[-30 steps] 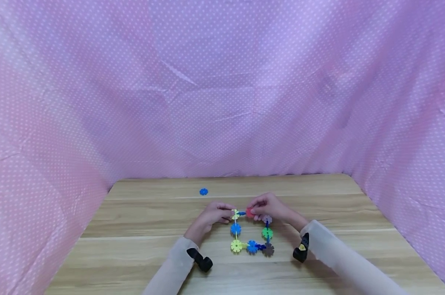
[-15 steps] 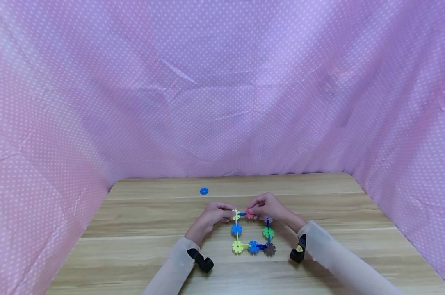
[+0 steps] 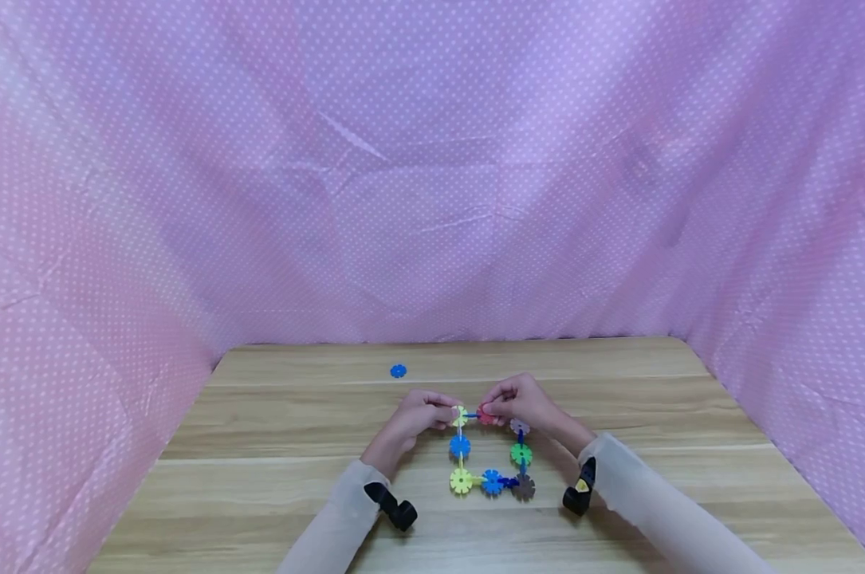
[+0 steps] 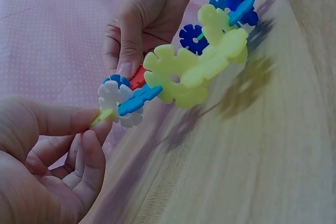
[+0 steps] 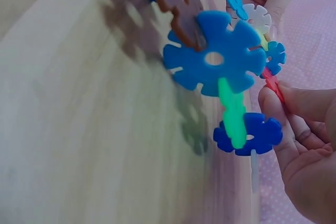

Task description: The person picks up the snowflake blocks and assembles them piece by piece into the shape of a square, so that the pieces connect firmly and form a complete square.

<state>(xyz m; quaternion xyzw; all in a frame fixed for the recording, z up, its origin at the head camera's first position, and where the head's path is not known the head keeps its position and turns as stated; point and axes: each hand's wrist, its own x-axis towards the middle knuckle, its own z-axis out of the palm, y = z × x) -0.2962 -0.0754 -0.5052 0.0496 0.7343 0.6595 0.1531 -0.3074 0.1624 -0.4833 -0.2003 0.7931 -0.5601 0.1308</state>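
Observation:
Notched plastic snowflake discs are slotted together into a roughly square chain. My left hand (image 3: 421, 418) pinches the yellow disc (image 3: 461, 416) at its far left corner between thumb and finger. My right hand (image 3: 525, 402) pinches a red disc (image 5: 273, 84) on the far side, joined through a blue disc (image 5: 275, 59) to that corner. A pale purple disc (image 3: 520, 426) ends the right side, with a gap between it and the red one. Green (image 3: 521, 454), brown (image 3: 524, 487), blue (image 3: 493, 481) and yellow (image 3: 461, 481) discs follow around. In the wrist views the chain casts shadows below it.
One loose blue disc (image 3: 399, 371) lies farther back on the wooden table (image 3: 296, 414). Pink dotted cloth (image 3: 432, 199) hangs behind the table and along both sides. Black wrist cameras (image 3: 403, 514) sit on both sleeves.
Both hands keep their pinches in nearly the same place. The red disc tilts slightly between the right fingers, and the chain has barely shifted.

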